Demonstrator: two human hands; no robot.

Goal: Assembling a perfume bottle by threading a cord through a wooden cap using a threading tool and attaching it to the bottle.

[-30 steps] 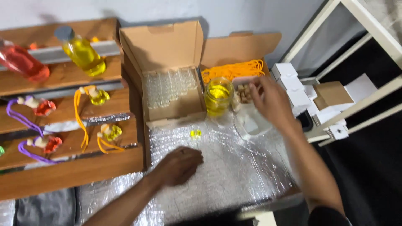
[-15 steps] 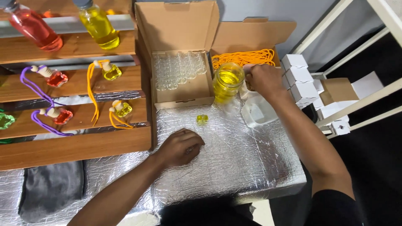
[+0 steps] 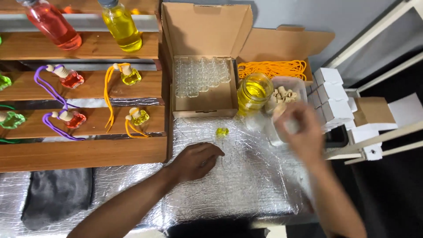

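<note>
My left hand (image 3: 197, 159) rests on the silver foil table cover (image 3: 246, 189) with its fingers curled and nothing visible in it. A tiny yellow-filled glass bottle (image 3: 222, 132) stands just beyond it. My right hand (image 3: 302, 134) is blurred in front of a clear tub of wooden caps (image 3: 287, 94). Its fingertips pinch a pale tan piece that looks like one wooden cap (image 3: 279, 110). A glass jar of yellow liquid (image 3: 254, 90) stands left of the tub.
An open cardboard box (image 3: 202, 102) holds several empty small glass bottles. Orange cords (image 3: 272, 69) lie in a second box behind the jar. White little cartons (image 3: 329, 90) are stacked at the right. Wooden shelves (image 3: 83, 152) at the left carry finished bottles. A grey cloth (image 3: 57, 194) lies at the lower left.
My right hand has pulled back from the tub of caps toward me and to the right. My left hand stays curled on the foil. The camera has moved closer.
</note>
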